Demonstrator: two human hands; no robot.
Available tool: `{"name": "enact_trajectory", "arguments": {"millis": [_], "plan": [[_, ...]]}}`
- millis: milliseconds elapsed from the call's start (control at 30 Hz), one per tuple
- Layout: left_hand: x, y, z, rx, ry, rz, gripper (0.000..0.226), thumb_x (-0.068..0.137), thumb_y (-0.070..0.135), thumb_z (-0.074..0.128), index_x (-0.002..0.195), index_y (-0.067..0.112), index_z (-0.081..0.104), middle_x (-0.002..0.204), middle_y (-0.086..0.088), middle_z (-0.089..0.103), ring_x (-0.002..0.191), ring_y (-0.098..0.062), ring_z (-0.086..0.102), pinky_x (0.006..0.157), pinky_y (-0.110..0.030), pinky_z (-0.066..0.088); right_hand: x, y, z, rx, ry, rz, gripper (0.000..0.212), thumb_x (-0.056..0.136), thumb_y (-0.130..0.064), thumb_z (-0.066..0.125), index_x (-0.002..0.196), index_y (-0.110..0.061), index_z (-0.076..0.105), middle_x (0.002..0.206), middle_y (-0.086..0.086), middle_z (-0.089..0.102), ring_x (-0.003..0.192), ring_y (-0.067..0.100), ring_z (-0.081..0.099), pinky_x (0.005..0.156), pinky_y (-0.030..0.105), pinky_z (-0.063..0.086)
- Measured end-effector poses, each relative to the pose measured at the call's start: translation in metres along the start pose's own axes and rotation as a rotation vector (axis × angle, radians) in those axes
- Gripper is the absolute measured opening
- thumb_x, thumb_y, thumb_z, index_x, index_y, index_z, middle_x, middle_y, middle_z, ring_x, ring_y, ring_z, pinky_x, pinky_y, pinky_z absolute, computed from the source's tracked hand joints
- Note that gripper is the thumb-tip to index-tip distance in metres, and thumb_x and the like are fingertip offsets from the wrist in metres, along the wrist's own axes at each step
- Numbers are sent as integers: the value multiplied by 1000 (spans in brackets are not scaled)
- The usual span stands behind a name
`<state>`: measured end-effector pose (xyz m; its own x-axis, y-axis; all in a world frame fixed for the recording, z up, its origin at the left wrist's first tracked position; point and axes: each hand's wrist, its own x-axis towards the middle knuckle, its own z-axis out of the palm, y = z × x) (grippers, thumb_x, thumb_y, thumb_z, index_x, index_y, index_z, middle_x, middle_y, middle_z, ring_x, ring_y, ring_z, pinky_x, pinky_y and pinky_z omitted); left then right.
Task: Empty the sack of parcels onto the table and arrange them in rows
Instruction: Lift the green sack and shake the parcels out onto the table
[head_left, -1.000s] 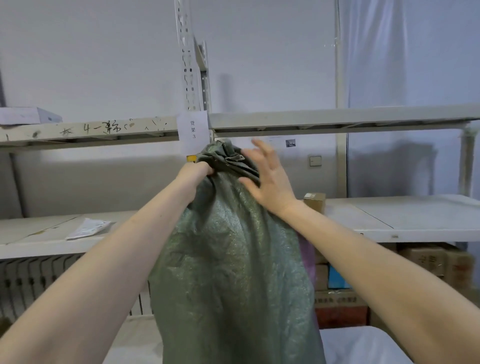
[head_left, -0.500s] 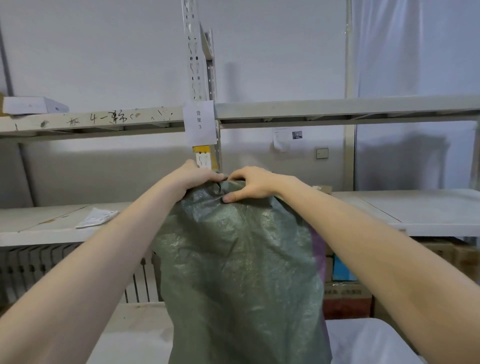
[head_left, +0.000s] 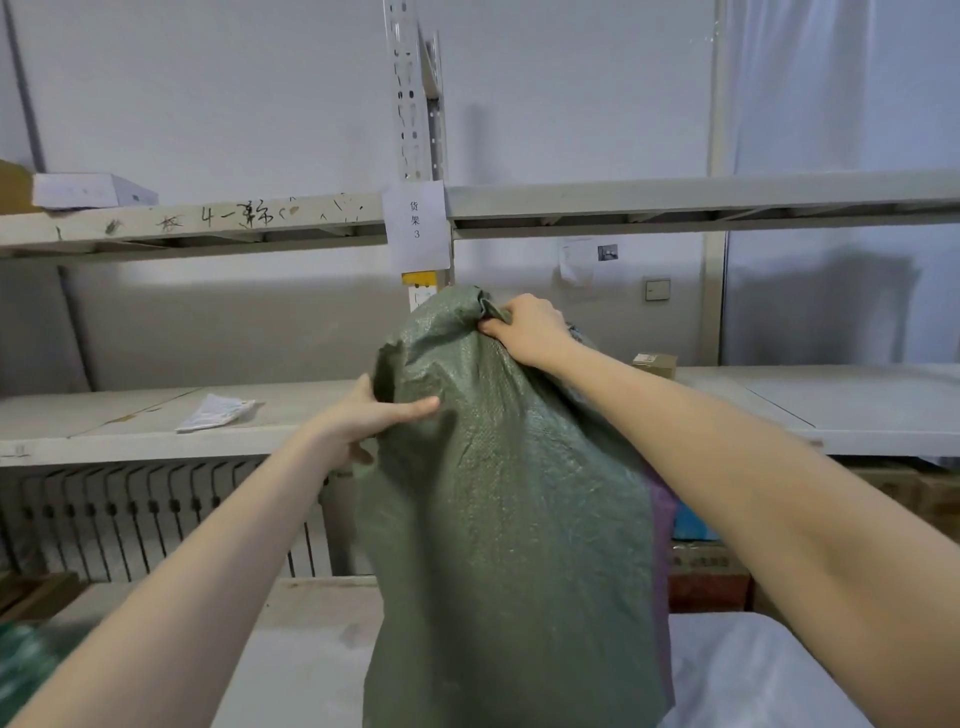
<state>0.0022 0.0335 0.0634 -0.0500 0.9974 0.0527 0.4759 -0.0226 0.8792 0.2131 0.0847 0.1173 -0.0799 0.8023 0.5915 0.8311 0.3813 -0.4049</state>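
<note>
Both grips hold the green woven plastic sack (head_left: 509, 493) mid-frame: right grip (head_left: 524, 327) clenches its top, left grip (head_left: 363, 421) pinches its side.

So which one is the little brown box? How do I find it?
Look along the long grey middle shelf behind the green sack. Just right of the sack sits the small brown box, the only cardboard thing on that shelf, with a white label on top.
</note>
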Motion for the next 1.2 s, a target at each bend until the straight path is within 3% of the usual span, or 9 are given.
{"name": "enact_trajectory", "arguments": {"millis": [100,200,300,367,500,733,867,1067,1200], "plan": [[6,4,20,46,32,57,143,25,71,86,147,25,27,149,-3,38,133,-27,42,101,-51,46,5,-6,2,226,69,116,43,93,-35,59,58,-17,42,60,0,48,70,25,50,56,33,30],[12,20,32,53,134,181,131,49,55,89,153,19,19,156,-12,22,145,-27,19,116,-47,27,16,-16,-9,581,136,184,30,94,-31,59,68,-15,54,78,5,62,82,24,59,71,34,44],[15,42,40,-4,212,323,120,57,48,88,152,17,21,156,-15,19,146,-28,16,118,-46,23,29,-25,-18,917,181,181,24,96,-23,57,73,-16,61,83,9,67,93,30,65,90,46,52],[18,50,43,-43,222,378,117,60,46,88,152,18,21,156,-14,17,145,-28,18,118,-42,22,35,-29,-24,993,204,158,19,96,-21,57,80,-14,64,89,13,69,95,33,66,91,51,52],[21,67,44,-65,292,539,115,67,37,85,153,16,13,155,-10,12,144,-24,20,115,-31,20,37,-38,-47,1176,231,39,16,97,-18,55,85,-10,62,88,13,67,89,29,65,86,45,55],[33,45,62,35,184,377,132,61,35,90,154,13,-1,157,-13,3,146,-28,12,117,-36,19,15,-3,-15,1077,108,94,16,97,-18,54,89,-8,63,93,14,68,98,34,65,91,48,53],[39,58,54,-85,139,318,146,45,57,89,154,16,2,160,-10,14,146,-27,20,118,-44,25,20,-8,-19,960,149,123,14,98,-23,52,92,-13,61,99,11,68,101,30,64,92,46,53],[33,92,47,-314,280,430,137,52,49,90,154,20,4,156,0,29,140,-19,34,114,-41,33,24,-33,-44,1081,148,26,13,99,-21,52,92,-13,60,98,13,68,97,29,66,90,47,55],[31,101,50,-356,250,462,113,55,40,92,147,18,30,141,2,49,124,-16,50,102,-35,44,27,-24,-54,1165,108,9,15,99,-19,52,90,-10,61,90,12,69,88,26,67,87,44,56]]}}
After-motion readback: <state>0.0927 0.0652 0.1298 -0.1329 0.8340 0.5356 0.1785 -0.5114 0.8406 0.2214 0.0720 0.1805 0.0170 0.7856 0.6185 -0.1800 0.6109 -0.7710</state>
